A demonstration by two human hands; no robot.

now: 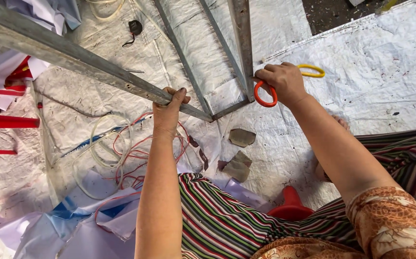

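My left hand (168, 109) grips a long grey metal angle bar (64, 55) that runs from the upper left down to a corner of a metal frame (240, 52). My right hand (283, 82) is closed on a pair of scissors with one red loop handle (264, 95) and one yellow loop handle (312, 70), held against the frame's upright bar near its lower corner. The scissor blades are hidden behind my hand and the bar.
White woven plastic sheeting (361, 62) covers the ground. Loose red, white and blue wires (117, 148) lie left of my knee. Brown scraps (240, 138) sit near the frame corner. Red bars (4, 121) at left, pale plastic sheets (74, 225) below, a red stool (290, 206) under me.
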